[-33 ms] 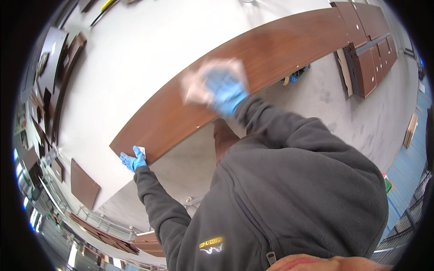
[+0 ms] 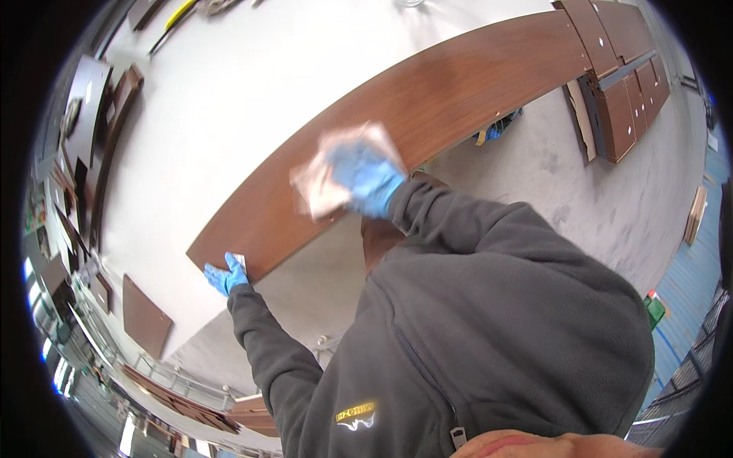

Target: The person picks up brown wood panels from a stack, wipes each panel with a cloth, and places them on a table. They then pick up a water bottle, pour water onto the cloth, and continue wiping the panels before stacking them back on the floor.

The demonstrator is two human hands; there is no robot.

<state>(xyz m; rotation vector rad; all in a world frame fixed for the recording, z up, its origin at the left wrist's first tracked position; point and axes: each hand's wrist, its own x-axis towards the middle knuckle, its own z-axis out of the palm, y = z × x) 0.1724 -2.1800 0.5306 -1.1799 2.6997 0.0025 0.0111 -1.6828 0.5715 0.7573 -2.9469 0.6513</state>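
Note:
A long reddish-brown wooden board (image 2: 458, 82) with a curved far edge lies across the pale surface in front of me. In a blue glove, my right hand (image 2: 365, 177) holds a pale pink cloth (image 2: 317, 179) over the middle of the board, near its front edge; both are smeared by motion. My left hand (image 2: 224, 276), also gloved in blue, rests at the board's left end with its fingers stretched out. Beside its fingertips is a small white label (image 2: 240, 260). The cloth hides the part of the board beneath it.
Stacked brown panels (image 2: 628, 99) stand at the far right. Dark boards (image 2: 118, 145) lie along the left side, with a smaller brown panel (image 2: 146, 316) nearer me. At the top left is a yellow-and-black tool (image 2: 175, 18). A green object (image 2: 654, 309) is at the right.
My right hand and the cloth have moved left and nearer to me across the board. My left hand stays at the board's end.

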